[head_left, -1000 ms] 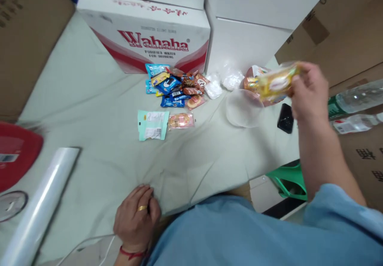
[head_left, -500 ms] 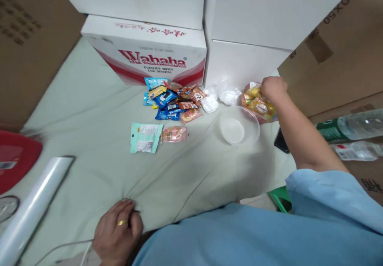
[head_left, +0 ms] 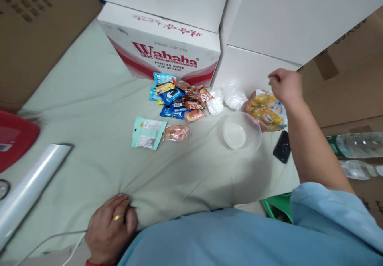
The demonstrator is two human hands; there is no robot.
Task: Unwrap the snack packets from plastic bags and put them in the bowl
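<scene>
Just above a round bowl of yellow-wrapped snacks (head_left: 265,116), my right hand (head_left: 284,84) is raised with its fingers curled together; anything in them is hidden. My left hand (head_left: 110,226), wearing a ring, rests closed on the front edge of the cloth-covered table, and its palm side is out of sight. An open translucent plastic bowl (head_left: 238,134) stands left of the snack bowl. Further left lies a pile of wrapped snacks (head_left: 179,100). A mint-green packet (head_left: 148,133) and a pink-wrapped snack (head_left: 177,132) lie side by side in front of it.
A white Wahaha carton (head_left: 167,54) and plain white boxes (head_left: 263,64) form the back. Crumpled clear plastic (head_left: 235,97) sits before them. A black phone (head_left: 282,147) and plastic bottles (head_left: 357,145) are at right. A shiny roll (head_left: 32,190) and red object (head_left: 18,138) lie left.
My right hand has risen out of the snack bowl and now hovers over it. My left hand stays at the table edge. The camera view has shifted and tilted slightly.
</scene>
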